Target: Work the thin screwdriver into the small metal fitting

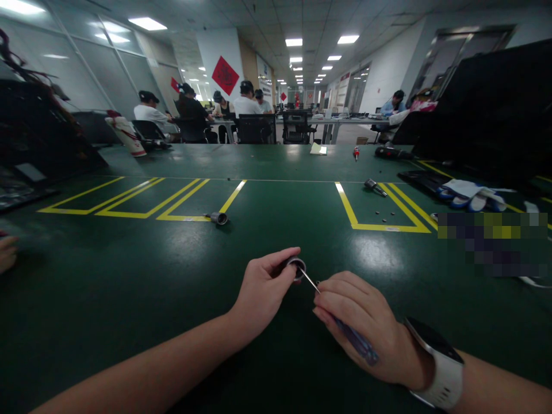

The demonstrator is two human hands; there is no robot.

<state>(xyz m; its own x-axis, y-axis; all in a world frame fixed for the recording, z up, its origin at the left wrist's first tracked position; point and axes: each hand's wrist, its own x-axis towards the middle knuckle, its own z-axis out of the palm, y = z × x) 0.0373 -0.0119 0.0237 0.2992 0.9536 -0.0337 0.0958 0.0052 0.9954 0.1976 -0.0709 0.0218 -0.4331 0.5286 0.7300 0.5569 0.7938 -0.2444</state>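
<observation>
The left hand (263,290) is closed around a small metal ring (296,268), pinching it between thumb and fingertips and holding it just above the green bench (129,270). The right hand (366,325) is wrapped around the blue handle of a thin screwdriver (345,330), whose metal shaft slants up and to the left so that its tip meets the lower edge of the ring. A watch (440,368) with a pale strap sits on the right wrist.

Further out on the bench, to the left, a second small metal part (218,218) lies beside yellow lines (185,198) taped on the surface. To the right, inside another yellow outline, lie a short metal tool (374,186) and a few tiny dark screws (383,214). A pair of white and blue gloves (468,194) rests near the right edge, and a yellow notepad (318,149) lies near the far edge of the bench. Another person's hand (6,252) shows at the left edge of the view. Beyond the bench, several people (194,109) sit at tables further down the room.
</observation>
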